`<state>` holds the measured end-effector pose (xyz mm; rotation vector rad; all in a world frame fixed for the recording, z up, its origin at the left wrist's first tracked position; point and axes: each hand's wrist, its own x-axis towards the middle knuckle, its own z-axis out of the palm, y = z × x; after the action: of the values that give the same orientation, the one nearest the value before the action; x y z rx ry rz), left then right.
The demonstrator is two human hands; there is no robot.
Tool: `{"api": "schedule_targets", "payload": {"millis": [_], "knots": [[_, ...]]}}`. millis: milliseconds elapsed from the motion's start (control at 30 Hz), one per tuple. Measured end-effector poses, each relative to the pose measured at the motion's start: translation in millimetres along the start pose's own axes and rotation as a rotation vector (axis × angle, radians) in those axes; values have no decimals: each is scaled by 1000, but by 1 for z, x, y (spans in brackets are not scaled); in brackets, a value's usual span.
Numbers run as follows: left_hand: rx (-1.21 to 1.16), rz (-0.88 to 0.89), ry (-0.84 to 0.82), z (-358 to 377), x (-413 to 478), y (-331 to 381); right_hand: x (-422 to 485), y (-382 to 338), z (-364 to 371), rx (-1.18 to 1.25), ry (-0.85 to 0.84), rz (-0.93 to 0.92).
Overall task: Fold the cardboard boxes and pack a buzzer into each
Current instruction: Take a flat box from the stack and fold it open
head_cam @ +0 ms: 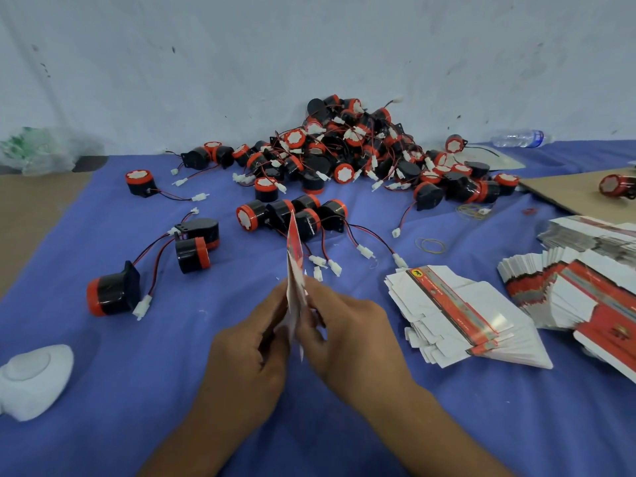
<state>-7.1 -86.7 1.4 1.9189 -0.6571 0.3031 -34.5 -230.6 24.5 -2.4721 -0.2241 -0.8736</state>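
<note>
Pinching a flattened cardboard box (295, 270) edge-on between left grip (247, 342) and right grip (344, 325) at near centre, likely to pop it open; with flat box stacks (457, 315) handy at right and buzzers (347, 149) heaped far on the table (172, 356).

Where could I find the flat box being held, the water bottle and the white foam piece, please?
flat box (294, 259): head view, its upper printed part.
water bottle (519, 138): head view, middle of its clear body.
white foam piece (34, 380): head view, centre of its top.
</note>
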Motion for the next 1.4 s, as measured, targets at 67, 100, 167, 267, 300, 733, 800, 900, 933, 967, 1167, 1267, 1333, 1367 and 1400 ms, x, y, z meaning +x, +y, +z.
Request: {"api": "schedule_targets", "payload": {"millis": [67, 100, 167, 267, 300, 733, 800, 900, 933, 967, 1167, 1267, 1333, 1367, 1400], "knots": [[86, -14, 129, 0, 1, 4, 5, 1, -7, -100, 46, 5], [90, -25, 193, -2, 2, 6, 7, 3, -12, -128, 92, 13], [96, -15, 284, -9, 4, 9, 9, 5, -23, -150, 201, 6], [115, 96, 271, -18, 7, 22, 8, 4, -32, -112, 314, -80], [111, 131, 217, -18, 7, 27, 7, 3, -33, -56, 294, -134], [-141, -87, 150, -22, 6, 27, 2, 17, -30, 436, -120, -82], [-214, -144, 216, -25, 7, 28, 0, 21, -37, 443, -233, -38], [-199, -141, 242, -24, 8, 33, -1, 25, -38, 380, -306, 10], [-160, -110, 233, -24, 8, 35, -1, 25, -36, 367, -284, 19], [-110, -71, 224, -24, 7, 35, 0, 25, -34, 361, -247, 31], [201, 191, 244, -32, 6, 28, -2, 21, -27, 529, -178, 212], [255, 318, 205, -31, 7, 25, -3, 20, -20, 680, -197, 351], [222, 342, 112, -28, 6, 20, -3, 20, -16, 711, -173, 400], [192, 327, 63, -27, 6, 17, -3, 20, -15, 725, -158, 422], [156, 294, 16, -26, 5, 15, -2, 21, -14, 742, -142, 441]]}}
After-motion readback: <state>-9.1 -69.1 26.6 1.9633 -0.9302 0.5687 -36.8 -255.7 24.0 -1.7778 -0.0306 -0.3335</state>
